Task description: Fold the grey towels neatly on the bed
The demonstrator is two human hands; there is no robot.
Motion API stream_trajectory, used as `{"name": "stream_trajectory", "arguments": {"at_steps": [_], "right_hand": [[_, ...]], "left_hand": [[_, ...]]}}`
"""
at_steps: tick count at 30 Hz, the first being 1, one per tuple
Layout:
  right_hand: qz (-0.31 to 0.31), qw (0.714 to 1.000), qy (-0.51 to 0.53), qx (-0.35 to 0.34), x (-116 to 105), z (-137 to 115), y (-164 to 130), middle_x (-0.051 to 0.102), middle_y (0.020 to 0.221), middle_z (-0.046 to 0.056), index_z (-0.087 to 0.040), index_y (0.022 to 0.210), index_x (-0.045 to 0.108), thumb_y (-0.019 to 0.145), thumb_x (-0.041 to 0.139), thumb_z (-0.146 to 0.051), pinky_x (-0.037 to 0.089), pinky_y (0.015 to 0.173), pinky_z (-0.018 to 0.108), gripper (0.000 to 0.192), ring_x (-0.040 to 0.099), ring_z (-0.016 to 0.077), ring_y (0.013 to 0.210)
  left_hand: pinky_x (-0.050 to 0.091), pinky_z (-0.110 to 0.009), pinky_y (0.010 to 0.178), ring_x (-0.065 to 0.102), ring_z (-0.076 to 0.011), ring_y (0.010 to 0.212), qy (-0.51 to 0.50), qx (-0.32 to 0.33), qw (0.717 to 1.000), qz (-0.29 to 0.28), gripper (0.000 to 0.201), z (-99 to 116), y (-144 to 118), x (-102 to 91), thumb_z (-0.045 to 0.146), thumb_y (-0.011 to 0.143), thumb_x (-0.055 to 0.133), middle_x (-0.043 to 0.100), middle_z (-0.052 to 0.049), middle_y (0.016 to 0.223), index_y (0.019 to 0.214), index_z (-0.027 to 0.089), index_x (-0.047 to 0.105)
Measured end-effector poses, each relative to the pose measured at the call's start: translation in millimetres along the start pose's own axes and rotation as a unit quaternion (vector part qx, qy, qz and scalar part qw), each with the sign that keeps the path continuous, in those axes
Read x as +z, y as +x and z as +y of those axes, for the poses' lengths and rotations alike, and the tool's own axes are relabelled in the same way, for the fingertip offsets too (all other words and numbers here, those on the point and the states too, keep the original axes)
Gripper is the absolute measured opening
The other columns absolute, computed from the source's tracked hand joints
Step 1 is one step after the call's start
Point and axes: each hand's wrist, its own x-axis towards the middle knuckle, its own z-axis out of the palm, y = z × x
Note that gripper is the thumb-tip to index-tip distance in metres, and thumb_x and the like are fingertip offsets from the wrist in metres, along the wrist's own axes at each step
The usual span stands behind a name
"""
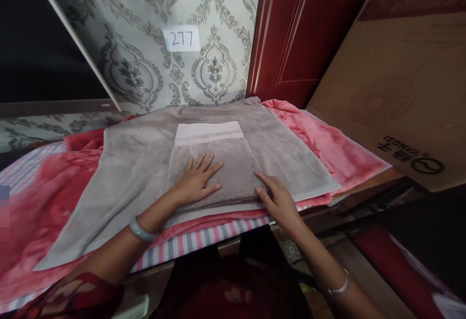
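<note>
A small folded towel (214,163) was kept on top of a big grey towel (127,173), which was spread over a pink blanket (327,149). The left hand (196,180) was laid flat on it, fingers spread apart, so it seemed to be pressed smooth. Its near right edge was touched by the right hand (278,197), fingers open and gripping nothing.

Your left hand (196,180) hides part of the folded towel (214,163), the spread towel (127,173) hides most of the pink blanket (327,144), and the cardboard box (400,76) runs off the right edge.
</note>
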Motion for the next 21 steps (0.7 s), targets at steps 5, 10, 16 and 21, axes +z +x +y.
{"name": "stream_trajectory", "arguments": {"at_steps": [5, 10, 16, 21], "right_hand": [[0.002, 0.989, -0.101, -0.11, 0.4, -7.5, -8.7, 0.048, 0.147, 0.014, -0.025, 0.126, 0.068, 0.092, 0.056, -0.05, 0.035, 0.113, 0.057, 0.044, 0.042, 0.0337, 0.136], [-0.056, 0.984, -0.101, -0.139, 8.1, -0.4, -7.2, 0.04, 0.156, 0.01, -0.025, 0.137, 0.061, 0.094, 0.056, -0.044, 0.029, 0.118, 0.057, 0.047, 0.03, 0.0318, 0.147], [-0.092, 0.986, -0.069, -0.123, 2.5, 8.0, -3.5, 0.056, 0.144, 0.008, -0.027, 0.133, 0.065, 0.095, 0.055, -0.041, 0.032, 0.117, 0.057, 0.042, 0.039, 0.0305, 0.143], [-0.081, 0.985, -0.083, -0.126, -3.7, -1.9, 39.2, 0.063, 0.135, 0.01, -0.025, 0.138, 0.06, 0.099, 0.045, -0.04, 0.038, 0.114, 0.052, 0.045, 0.053, 0.0276, 0.13]], "left_hand": [[0.01, -0.066, 0.119, 0.008, -0.0384, 0.153, -0.008, 0.003, 1.0, 0.011, 0.072, -2.0, -0.6, 1.7, 0.063, 0.092, 0.047, 0.015, -0.008, 0.168, 0.155, 0.034, 0.031], [0.01, -0.066, 0.119, 0.008, -0.0383, 0.153, -0.011, 0.0, 1.0, 0.012, 0.074, -2.4, -0.2, 2.2, 0.063, 0.09, 0.049, 0.015, -0.008, 0.168, 0.155, 0.035, 0.031], [0.011, -0.067, 0.119, 0.008, -0.0387, 0.153, -0.006, -0.002, 1.0, -0.001, 0.075, -1.7, -1.5, 0.5, 0.064, 0.089, 0.051, 0.015, -0.009, 0.167, 0.155, 0.034, 0.031], [0.015, -0.064, 0.119, 0.011, -0.0377, 0.153, -0.028, 0.012, 0.999, -0.03, 0.077, -1.7, -1.5, -17.9, 0.069, 0.087, 0.048, 0.018, -0.009, 0.166, 0.155, 0.035, 0.032]]}}
